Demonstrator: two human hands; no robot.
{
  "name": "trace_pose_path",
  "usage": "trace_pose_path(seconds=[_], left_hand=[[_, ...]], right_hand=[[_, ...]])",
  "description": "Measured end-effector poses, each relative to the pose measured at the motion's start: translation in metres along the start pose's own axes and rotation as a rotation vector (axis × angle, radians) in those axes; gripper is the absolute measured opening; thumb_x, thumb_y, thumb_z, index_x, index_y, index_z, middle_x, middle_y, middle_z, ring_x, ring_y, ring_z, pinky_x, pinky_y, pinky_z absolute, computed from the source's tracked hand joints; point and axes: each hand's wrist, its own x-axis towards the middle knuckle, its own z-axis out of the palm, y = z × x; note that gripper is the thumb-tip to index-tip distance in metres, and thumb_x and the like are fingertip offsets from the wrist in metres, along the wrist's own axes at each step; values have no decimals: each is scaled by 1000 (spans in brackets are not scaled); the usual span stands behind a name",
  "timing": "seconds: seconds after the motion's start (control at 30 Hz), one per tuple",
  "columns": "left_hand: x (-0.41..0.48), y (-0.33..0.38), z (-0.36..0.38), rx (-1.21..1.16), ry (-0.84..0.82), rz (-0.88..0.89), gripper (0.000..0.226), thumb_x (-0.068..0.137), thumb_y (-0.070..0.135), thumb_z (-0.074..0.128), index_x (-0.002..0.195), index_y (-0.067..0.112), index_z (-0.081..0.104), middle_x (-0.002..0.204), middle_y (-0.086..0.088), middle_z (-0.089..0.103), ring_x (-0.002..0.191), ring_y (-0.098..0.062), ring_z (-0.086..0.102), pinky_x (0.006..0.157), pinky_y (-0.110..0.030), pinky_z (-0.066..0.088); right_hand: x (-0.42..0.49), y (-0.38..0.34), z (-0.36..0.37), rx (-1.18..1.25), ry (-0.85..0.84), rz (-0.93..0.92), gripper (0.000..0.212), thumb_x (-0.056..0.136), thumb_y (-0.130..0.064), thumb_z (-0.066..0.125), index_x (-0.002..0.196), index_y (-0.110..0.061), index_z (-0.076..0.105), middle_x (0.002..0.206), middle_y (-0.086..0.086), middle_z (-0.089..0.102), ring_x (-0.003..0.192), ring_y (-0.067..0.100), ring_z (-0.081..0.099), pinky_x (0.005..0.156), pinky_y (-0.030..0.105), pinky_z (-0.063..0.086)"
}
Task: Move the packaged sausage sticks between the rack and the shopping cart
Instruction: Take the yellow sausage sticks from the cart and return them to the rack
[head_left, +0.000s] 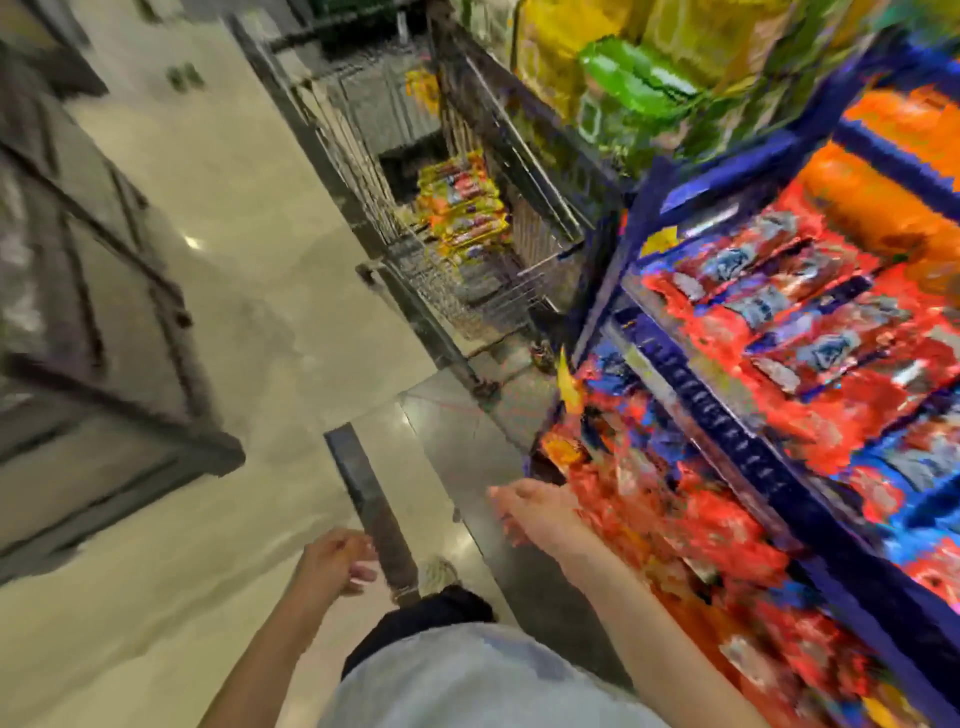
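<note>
Partway, I judge: yellow-and-red sausage-stick packs lie in the far grey wire shopping cart, red foil packs crowd the blue metal rack at right; my left hand and right hand are loose and empty.

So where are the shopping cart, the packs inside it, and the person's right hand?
shopping cart (374, 197): head view, on its left wire wall.
packs in the cart (462, 208): head view, middle of the yellow-red pile.
right hand (535, 506): head view, back of the hand.
</note>
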Motion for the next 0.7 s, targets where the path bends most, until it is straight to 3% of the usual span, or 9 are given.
trace_pose_path(seconds=[0.13,0.27,0.33,0.43,0.6,0.7], left_hand=[[42,4,-61,-26,41,-88,18,99,13,50,103,0,63,92,-17,69,68,-28,63,60,-29,48],[84,16,-111,-81,65,-147,17,98,13,51,104,2,63,97,-19,69,69,-29,64,61,-30,48],[104,25,-123,-89,70,-185,17,98,14,53,104,2,63,97,-19,69,67,-29,64,61,-31,48],[134,53,-127,-110,40,-193,16,97,14,53,103,2,63,96,-18,70,70,-29,65,64,-32,51],[192,137,-111,-72,-98,-142,13,96,13,54,101,5,63,94,-14,70,74,-25,65,68,-32,53],[235,193,-102,-32,-138,-118,13,93,13,58,103,6,65,85,-8,71,67,-22,64,62,-30,51]], right_hand=[[43,-23,46,-150,21,-16,28,95,-16,61,69,-7,55,45,-5,55,48,12,51,42,16,38],[83,-40,77,-297,11,11,11,91,-30,64,84,-22,68,72,-6,66,71,13,61,55,20,46],[100,-44,83,-328,8,69,14,91,-37,63,99,-25,66,90,-3,67,82,15,64,64,25,52],[124,-53,83,-289,43,132,18,93,-36,61,103,-21,65,100,1,67,89,18,66,76,33,57],[173,-75,77,-93,204,215,15,95,-20,61,97,-5,64,75,7,58,56,15,52,44,21,40],[215,-97,69,5,289,229,21,94,-20,63,98,0,64,74,10,59,53,17,53,40,18,41]])
